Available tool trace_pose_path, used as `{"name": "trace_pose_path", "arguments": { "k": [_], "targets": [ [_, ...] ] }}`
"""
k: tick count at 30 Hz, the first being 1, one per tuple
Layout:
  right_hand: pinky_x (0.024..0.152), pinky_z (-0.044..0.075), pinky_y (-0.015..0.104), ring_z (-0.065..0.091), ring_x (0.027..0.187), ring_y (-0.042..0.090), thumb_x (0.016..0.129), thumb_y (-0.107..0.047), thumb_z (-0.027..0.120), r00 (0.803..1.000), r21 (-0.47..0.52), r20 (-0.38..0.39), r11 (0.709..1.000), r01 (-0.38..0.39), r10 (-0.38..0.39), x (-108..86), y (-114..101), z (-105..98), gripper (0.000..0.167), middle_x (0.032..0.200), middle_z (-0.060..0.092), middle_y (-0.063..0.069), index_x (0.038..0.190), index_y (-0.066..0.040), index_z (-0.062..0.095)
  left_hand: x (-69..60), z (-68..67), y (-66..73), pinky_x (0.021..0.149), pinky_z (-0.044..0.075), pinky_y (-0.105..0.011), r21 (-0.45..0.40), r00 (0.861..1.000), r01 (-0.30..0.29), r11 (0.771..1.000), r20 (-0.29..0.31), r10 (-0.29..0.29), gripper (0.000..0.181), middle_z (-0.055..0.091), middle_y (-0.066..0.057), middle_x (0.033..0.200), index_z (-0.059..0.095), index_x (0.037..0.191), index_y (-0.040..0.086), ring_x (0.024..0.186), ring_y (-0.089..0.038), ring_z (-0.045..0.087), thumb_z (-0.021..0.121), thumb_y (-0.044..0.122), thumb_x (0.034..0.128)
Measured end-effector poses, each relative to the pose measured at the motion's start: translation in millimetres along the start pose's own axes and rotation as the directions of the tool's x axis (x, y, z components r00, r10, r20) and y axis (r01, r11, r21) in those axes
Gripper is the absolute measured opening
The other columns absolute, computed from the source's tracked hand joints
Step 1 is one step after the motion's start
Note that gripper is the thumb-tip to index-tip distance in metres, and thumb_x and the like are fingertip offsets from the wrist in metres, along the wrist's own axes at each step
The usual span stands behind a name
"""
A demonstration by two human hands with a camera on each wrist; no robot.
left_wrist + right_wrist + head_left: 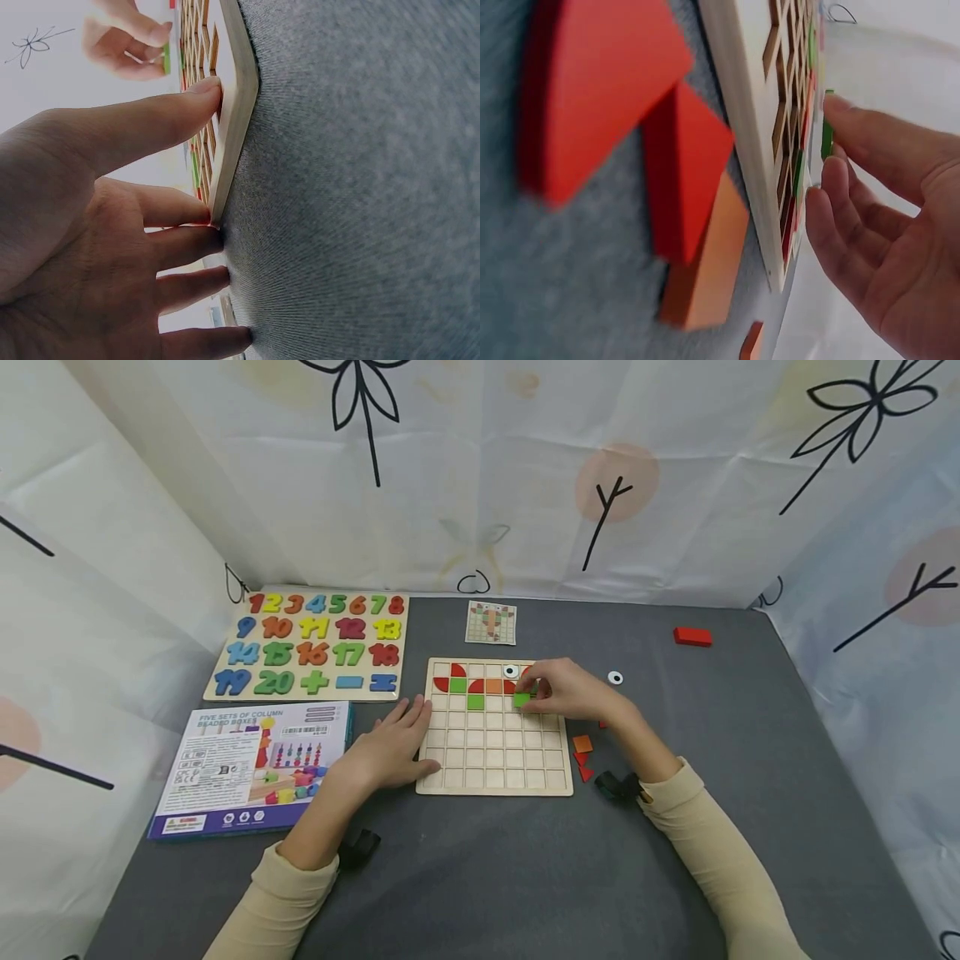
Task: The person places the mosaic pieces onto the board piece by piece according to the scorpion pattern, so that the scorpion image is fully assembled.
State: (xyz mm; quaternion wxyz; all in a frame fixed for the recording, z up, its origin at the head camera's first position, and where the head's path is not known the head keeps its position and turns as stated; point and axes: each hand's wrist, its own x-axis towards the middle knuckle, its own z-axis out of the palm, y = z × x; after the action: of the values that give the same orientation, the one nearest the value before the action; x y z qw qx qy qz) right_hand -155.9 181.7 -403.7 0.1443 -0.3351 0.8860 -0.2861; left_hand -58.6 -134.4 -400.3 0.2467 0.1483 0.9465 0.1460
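Grip of right hand (564, 687) pinches green tile (521, 700); spread left hand (390, 749) touches board (495, 790).

A curtained-off play booth: creased white sheets (480, 468) printed with flowers and twigs enclose a grey cloth-covered table (480, 877) bearing a number puzzle (330, 640), toy box (213, 760) and gridded mosaic board (495, 760).
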Motion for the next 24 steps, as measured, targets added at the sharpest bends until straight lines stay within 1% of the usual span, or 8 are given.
{"name": "trace_pose_path", "arguments": {
  "k": [3, 8, 15, 20, 24],
  "targets": [
    [0.077, 0.059, 0.030, 0.070, 0.082, 0.012, 0.093, -0.015, 0.087, 1.000, -0.039, 0.020, 0.999, -0.001, 0.002, 6.6, -3.6, 2.3, 0.026, 0.111, 0.080, 0.010, 0.116, -0.006, 0.081, -0.1, -0.1, 0.4, 0.132, 0.023, -0.072, 0.000, 1.000, 0.002, 1.000, 0.002, -0.002, 0.099, 0.011, -0.016, 0.184, 0.016, 0.173, 0.002, 0.172, -0.043, 0.009, 0.073, 0.041, 0.1021],
    [0.081, 0.061, 0.034, 0.071, 0.085, 0.013, 0.093, -0.013, 0.086, 0.999, -0.066, 0.049, 0.998, 0.007, -0.004, 12.5, -9.0, 4.4, 0.023, 0.113, 0.078, 0.011, 0.114, -0.005, 0.082, -0.1, -0.3, 0.6, 0.132, 0.023, -0.072, -0.001, 1.000, 0.004, 1.000, 0.003, -0.004, 0.100, 0.011, -0.017, 0.184, 0.016, 0.173, 0.002, 0.172, -0.043, 0.009, 0.074, 0.041, 0.1022],
    [0.081, 0.060, 0.032, 0.070, 0.086, 0.013, 0.093, -0.013, 0.087, 0.998, -0.090, 0.059, 0.996, 0.020, -0.014, 14.5, -13.4, 7.2, 0.023, 0.108, 0.078, 0.010, 0.114, -0.006, 0.083, -0.1, -0.2, 0.7, 0.132, 0.023, -0.072, -0.008, 1.000, 0.002, 1.000, 0.003, -0.002, 0.099, 0.011, -0.017, 0.184, 0.016, 0.173, 0.002, 0.172, -0.043, 0.009, 0.074, 0.041, 0.1021],
    [0.080, 0.060, 0.032, 0.071, 0.087, 0.014, 0.092, -0.012, 0.087, 0.999, -0.078, 0.051, 0.997, 0.023, -0.019, 13.1, -14.5, 8.1, 0.021, 0.106, 0.078, 0.009, 0.112, -0.006, 0.083, -0.2, 0.1, 0.2, 0.132, 0.023, -0.072, -0.009, 1.000, 0.004, 1.000, 0.002, -0.004, 0.100, 0.011, -0.017, 0.184, 0.016, 0.173, 0.002, 0.172, -0.042, 0.009, 0.074, 0.041, 0.1018],
    [0.080, 0.060, 0.033, 0.072, 0.087, 0.015, 0.092, -0.009, 0.086, 0.999, -0.044, 0.039, 0.999, 0.030, -0.029, 9.2, -15.3, 6.8, 0.021, 0.106, 0.079, 0.011, 0.111, -0.004, 0.082, -0.1, 0.2, 0.1, 0.132, 0.024, -0.072, -0.006, 1.000, 0.006, 1.000, 0.000, -0.006, 0.100, 0.012, -0.016, 0.184, 0.016, 0.173, 0.003, 0.172, -0.042, 0.009, 0.074, 0.041, 0.1019]
  ]
}}
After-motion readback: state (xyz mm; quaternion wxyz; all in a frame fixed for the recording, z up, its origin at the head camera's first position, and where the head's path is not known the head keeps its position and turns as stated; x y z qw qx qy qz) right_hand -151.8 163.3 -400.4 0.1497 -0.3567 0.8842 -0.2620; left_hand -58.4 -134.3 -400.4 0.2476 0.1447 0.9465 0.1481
